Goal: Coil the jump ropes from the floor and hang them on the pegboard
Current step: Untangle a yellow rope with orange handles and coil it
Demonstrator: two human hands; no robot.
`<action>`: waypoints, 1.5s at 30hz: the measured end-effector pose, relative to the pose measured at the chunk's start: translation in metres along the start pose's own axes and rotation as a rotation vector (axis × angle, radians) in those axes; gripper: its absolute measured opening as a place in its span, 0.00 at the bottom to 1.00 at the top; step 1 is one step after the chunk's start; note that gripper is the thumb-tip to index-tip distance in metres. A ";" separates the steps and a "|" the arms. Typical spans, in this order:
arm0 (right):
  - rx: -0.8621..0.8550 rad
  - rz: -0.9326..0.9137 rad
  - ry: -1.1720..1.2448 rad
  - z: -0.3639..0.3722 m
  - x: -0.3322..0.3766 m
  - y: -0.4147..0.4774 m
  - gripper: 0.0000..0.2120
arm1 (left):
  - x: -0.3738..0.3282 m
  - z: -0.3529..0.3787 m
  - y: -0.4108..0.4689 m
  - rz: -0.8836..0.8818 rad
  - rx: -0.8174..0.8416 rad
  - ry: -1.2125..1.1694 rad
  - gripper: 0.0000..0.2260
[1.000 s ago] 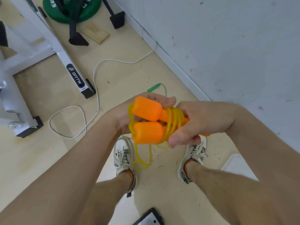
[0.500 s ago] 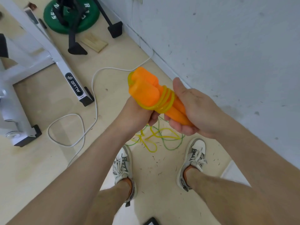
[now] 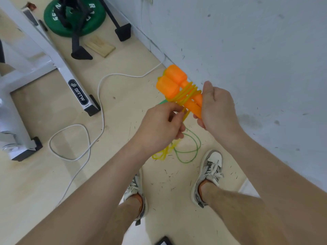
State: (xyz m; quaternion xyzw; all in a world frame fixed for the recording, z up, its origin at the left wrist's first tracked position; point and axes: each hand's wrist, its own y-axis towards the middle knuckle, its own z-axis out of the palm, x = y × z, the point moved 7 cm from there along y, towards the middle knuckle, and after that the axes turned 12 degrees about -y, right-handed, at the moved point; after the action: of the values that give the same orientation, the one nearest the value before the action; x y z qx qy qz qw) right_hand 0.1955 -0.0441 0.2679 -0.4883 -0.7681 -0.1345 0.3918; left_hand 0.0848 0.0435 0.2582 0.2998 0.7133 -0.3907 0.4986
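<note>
Left hand pinches the yellow cord just below the paired orange handles. Several turns already bind the handles, and a loose tail hangs beneath them. Right hand grips the handles' narrow ends. The green rope lies on the floor below the handles, apparently uncoiled. No pegboard is visible, so hanging is not yet done.

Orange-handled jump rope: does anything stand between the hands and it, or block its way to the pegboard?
Nothing between: the right hand grips the orange handles, the left hand pinches the yellow cord. Its loose tail hangs toward the green rope on the floor and might snag. No pegboard is in view.
</note>
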 end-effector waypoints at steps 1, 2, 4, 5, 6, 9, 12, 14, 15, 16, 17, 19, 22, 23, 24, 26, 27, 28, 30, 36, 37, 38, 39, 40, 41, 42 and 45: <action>-0.055 -0.065 -0.117 -0.003 0.003 0.001 0.25 | 0.001 0.005 -0.001 -0.038 0.022 -0.033 0.07; -0.094 -0.125 -0.223 -0.005 0.006 0.001 0.24 | 0.003 0.008 -0.002 -0.077 0.038 -0.053 0.07; -0.147 -0.214 -0.377 -0.006 0.010 -0.001 0.23 | 0.006 0.010 -0.003 -0.128 0.052 -0.020 0.11; -0.159 -0.237 -0.436 -0.006 0.010 -0.001 0.23 | 0.006 0.009 -0.003 -0.117 0.056 0.072 0.13; -0.160 -0.241 -0.494 -0.006 0.008 0.000 0.22 | 0.003 0.008 -0.004 -0.082 0.066 0.213 0.13; -0.121 -0.197 -0.637 -0.008 -0.004 0.007 0.20 | -0.011 0.008 -0.014 0.086 0.098 0.628 0.14; -0.021 -0.293 -0.749 0.003 -0.002 0.003 0.19 | -0.030 0.009 -0.021 0.339 0.074 0.880 0.12; 0.096 -0.331 -0.800 0.020 0.000 -0.004 0.21 | -0.037 0.001 -0.019 0.453 0.119 0.832 0.10; 0.150 -0.348 -0.811 0.028 0.002 -0.008 0.22 | -0.037 -0.006 -0.016 0.446 0.153 0.775 0.10; 0.191 -0.383 -0.811 0.035 0.006 -0.012 0.23 | -0.033 -0.014 -0.013 0.397 0.173 0.707 0.10; 0.221 -0.425 -0.795 0.039 0.012 -0.017 0.23 | -0.028 -0.022 -0.010 0.326 0.176 0.631 0.09; 0.283 -0.500 -0.722 0.041 0.022 -0.026 0.24 | -0.020 -0.036 -0.007 0.196 0.178 0.465 0.04; 0.401 -0.536 -0.551 0.033 0.035 -0.035 0.26 | -0.016 -0.042 -0.008 0.099 0.255 0.230 0.05; 0.425 -0.527 -0.511 0.032 0.036 -0.036 0.26 | -0.016 -0.042 -0.008 0.083 0.285 0.179 0.05; 0.443 -0.515 -0.473 0.031 0.037 -0.037 0.27 | -0.017 -0.041 -0.009 0.074 0.302 0.137 0.04; 0.489 -0.483 -0.411 0.034 0.036 -0.037 0.27 | -0.019 -0.040 -0.010 0.072 0.304 0.081 0.04; 0.525 -0.465 -0.387 0.036 0.035 -0.038 0.28 | -0.020 -0.038 -0.011 0.081 0.310 0.064 0.03; 0.560 -0.452 -0.358 0.038 0.033 -0.039 0.28 | -0.020 -0.035 -0.012 0.090 0.323 0.052 0.03; 0.592 -0.439 -0.272 0.039 0.034 -0.041 0.30 | -0.019 -0.032 -0.013 0.080 0.372 0.010 0.04; 0.415 -0.422 -0.014 0.022 0.046 -0.039 0.32 | 0.000 -0.024 -0.007 -0.204 0.429 -0.413 0.08; 0.399 -0.408 0.025 0.020 0.046 -0.037 0.32 | 0.001 -0.019 -0.006 -0.237 0.430 -0.485 0.08; 0.382 -0.394 0.050 0.019 0.046 -0.036 0.33 | 0.001 -0.015 -0.003 -0.260 0.430 -0.540 0.08; 0.366 -0.381 0.064 0.017 0.045 -0.034 0.34 | -0.001 -0.013 0.000 -0.259 0.431 -0.554 0.07; 0.356 -0.366 0.074 0.017 0.044 -0.033 0.35 | -0.003 -0.013 0.002 -0.232 0.426 -0.522 0.07; 0.351 -0.350 0.083 0.017 0.042 -0.032 0.35 | -0.006 -0.014 0.004 -0.183 0.419 -0.477 0.07; 0.354 -0.338 0.086 0.017 0.040 -0.031 0.34 | -0.009 -0.015 0.005 -0.130 0.416 -0.455 0.07; 0.360 -0.320 0.068 0.020 0.038 -0.030 0.31 | -0.018 -0.023 -0.004 -0.043 0.465 -0.492 0.06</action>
State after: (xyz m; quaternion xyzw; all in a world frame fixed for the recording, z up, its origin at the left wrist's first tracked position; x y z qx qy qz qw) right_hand 0.1524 -0.0221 0.2876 -0.2780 -0.8335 -0.0720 0.4720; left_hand 0.0766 0.0606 0.2804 0.2870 0.4697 -0.6141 0.5656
